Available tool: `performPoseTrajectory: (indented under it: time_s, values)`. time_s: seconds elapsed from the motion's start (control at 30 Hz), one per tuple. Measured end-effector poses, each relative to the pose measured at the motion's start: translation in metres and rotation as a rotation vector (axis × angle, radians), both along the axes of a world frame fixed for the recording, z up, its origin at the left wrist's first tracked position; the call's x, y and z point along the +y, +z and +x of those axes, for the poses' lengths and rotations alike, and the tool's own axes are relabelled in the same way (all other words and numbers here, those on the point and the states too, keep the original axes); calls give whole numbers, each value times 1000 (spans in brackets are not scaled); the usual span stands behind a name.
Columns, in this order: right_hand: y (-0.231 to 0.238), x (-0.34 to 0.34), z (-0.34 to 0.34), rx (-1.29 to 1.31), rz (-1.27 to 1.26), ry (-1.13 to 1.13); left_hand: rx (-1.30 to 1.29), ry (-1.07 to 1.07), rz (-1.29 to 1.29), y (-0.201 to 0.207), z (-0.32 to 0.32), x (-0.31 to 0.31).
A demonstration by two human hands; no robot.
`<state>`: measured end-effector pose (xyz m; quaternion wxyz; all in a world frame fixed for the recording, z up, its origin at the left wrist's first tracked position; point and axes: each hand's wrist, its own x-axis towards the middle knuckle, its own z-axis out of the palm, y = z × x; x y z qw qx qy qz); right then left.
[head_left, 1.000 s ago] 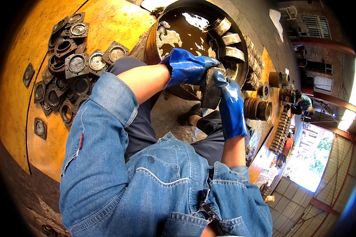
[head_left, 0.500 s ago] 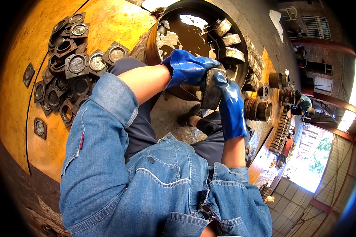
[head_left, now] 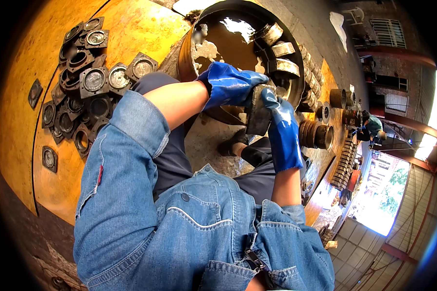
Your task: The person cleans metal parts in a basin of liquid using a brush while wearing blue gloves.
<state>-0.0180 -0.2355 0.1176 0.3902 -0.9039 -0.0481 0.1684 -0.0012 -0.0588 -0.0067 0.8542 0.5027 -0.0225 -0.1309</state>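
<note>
Both my hands wear blue rubber gloves and meet on one dark, blocky metal part (head_left: 259, 116), held tilted over the near rim of a large round tub (head_left: 185, 60). From the left, my left hand (head_left: 235, 86) is closed on the part's upper end. My right hand (head_left: 281, 121) grips its right side, with the thumb lying along the top face. What the fingers do underneath is hidden. Brown liquid (head_left: 233, 46) with patches of pale foam fills the tub. Several similar metal parts (head_left: 282, 49) are stacked along the tub's right inner wall.
A pile of dark square metal pieces with round centres (head_left: 93, 80) lies on the yellow floor plates (head_left: 145, 29) at left. Stacked rings (head_left: 320, 135) and a long row of metal parts (head_left: 344, 162) stand at right. Farther off, another person (head_left: 373, 128) bends over.
The foam patches on the liquid have shifted and changed shape. My hands and the metal part stay in nearly the same place.
</note>
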Motion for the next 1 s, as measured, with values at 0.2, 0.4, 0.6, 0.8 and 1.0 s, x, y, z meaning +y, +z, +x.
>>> performPoseTrajectory:
  time_s: [0.2, 0.4, 0.6, 0.8, 1.0]
  values:
    - [16, 11, -7, -43, -33, 46, 90, 7, -17, 25, -11, 4]
    - [10, 11, -2, 30, -7, 34, -346, 109, 639, 4, -10, 6]
    - [6, 7, -2, -12, 44, 22, -139, 12, 386, 33, -16, 14]
    - [7, 14, -6, -3, 102, 19, -243, 7, 605, 34, -19, 17]
    - [7, 6, 0, 37, -46, 20, -209, 16, 509, 37, -19, 14]
